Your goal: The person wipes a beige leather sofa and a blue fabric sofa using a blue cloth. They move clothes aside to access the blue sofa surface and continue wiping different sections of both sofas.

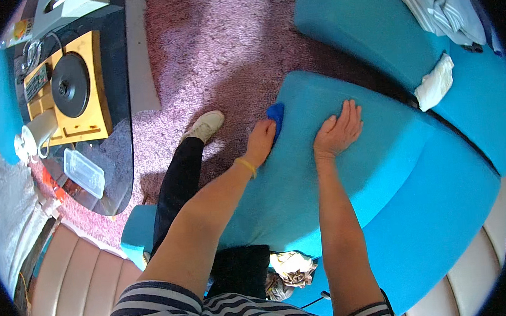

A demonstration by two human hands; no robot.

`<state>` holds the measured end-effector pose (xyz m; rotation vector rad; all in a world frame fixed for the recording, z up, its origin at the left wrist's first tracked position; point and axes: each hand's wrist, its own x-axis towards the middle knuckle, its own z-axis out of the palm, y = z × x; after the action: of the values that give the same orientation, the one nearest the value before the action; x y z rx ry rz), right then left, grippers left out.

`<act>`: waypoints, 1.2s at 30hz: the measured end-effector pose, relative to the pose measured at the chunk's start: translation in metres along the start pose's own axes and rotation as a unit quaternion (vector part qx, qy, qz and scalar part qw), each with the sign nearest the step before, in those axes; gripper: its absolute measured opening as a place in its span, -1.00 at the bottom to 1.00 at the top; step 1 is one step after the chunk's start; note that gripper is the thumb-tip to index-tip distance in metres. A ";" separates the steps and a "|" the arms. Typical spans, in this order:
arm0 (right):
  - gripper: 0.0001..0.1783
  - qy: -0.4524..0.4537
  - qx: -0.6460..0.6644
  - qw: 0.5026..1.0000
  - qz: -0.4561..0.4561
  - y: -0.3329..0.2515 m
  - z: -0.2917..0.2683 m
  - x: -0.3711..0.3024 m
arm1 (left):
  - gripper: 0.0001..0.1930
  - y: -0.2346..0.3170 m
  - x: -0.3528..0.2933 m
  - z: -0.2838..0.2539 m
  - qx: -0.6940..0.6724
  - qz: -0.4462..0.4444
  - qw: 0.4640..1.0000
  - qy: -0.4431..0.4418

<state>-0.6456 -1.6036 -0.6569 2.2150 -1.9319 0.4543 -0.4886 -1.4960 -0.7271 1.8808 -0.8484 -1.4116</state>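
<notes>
My left hand (261, 139), with a yellow band at its wrist, is closed round a small dark blue cloth (275, 119). It presses the cloth against the front edge of the teal sofa seat (301, 172). My fingers cover part of the cloth. On top of the same seat cushion, my right hand (339, 132) lies flat, palm down, fingers stretched forward, with nothing in it.
At left, a dark glass table (124, 162) bears a wooden tray (101, 98) with a black round hotplate, a cup (42, 126) and a clear plastic box (84, 173). A white cloth (435, 82) and folded clothes (440, 9) lie on the sofa's right side. Purple carpet (220, 47) covers the floor.
</notes>
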 end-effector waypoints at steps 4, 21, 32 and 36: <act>-0.49 -0.012 0.007 1.000 0.005 -0.004 -0.005 -0.002 | -0.70 0.006 -0.031 -0.002 0.009 -0.071 0.996 0.054; -0.48 -0.040 -0.015 0.999 0.013 -0.002 -0.006 -0.001 | -0.67 0.018 0.092 0.023 0.088 -0.001 0.996 0.003; -0.51 -0.043 0.007 0.998 0.051 -0.001 -0.003 -0.008 | -0.76 0.148 0.099 0.010 0.095 0.270 0.958 0.013; -0.54 -0.013 0.030 0.998 0.059 -0.002 0.007 -0.015 | -0.74 0.185 0.091 0.030 0.154 0.439 0.884 -0.038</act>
<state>-0.6441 -1.5917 -0.6680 2.1604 -2.0965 0.5102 -0.5198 -1.6817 -0.6381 1.3152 -1.7589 -0.7951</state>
